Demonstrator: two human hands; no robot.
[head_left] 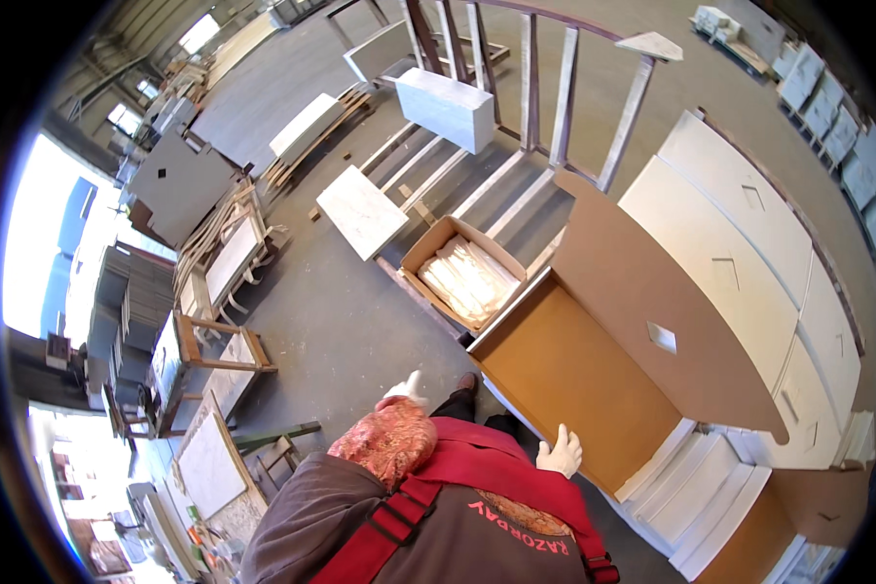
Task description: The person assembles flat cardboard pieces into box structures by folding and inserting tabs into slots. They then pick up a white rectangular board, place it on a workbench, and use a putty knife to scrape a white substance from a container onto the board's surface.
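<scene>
My left hand [406, 388], in a white glove, hangs in front of my body with at least one finger stretched out and nothing visible in it. On the other side, my gloved right hand [561, 454] is spread over the near edge of a large open carton [579, 380]; whether it touches the edge I cannot tell. The carton's brown floor shows, and its tall cardboard flap [642, 282] with a hand hole stands up on the far right side. White stacked panels or foam pieces [696, 487] lie at its right end.
A smaller open cardboard box [465, 273] of white wrapped pieces sits on a metal rack [530, 88]. A white slab [362, 212] and a pale block [445, 109] rest there too. White cartons [740, 243] stand at right. Wooden stands [226, 355] line the left.
</scene>
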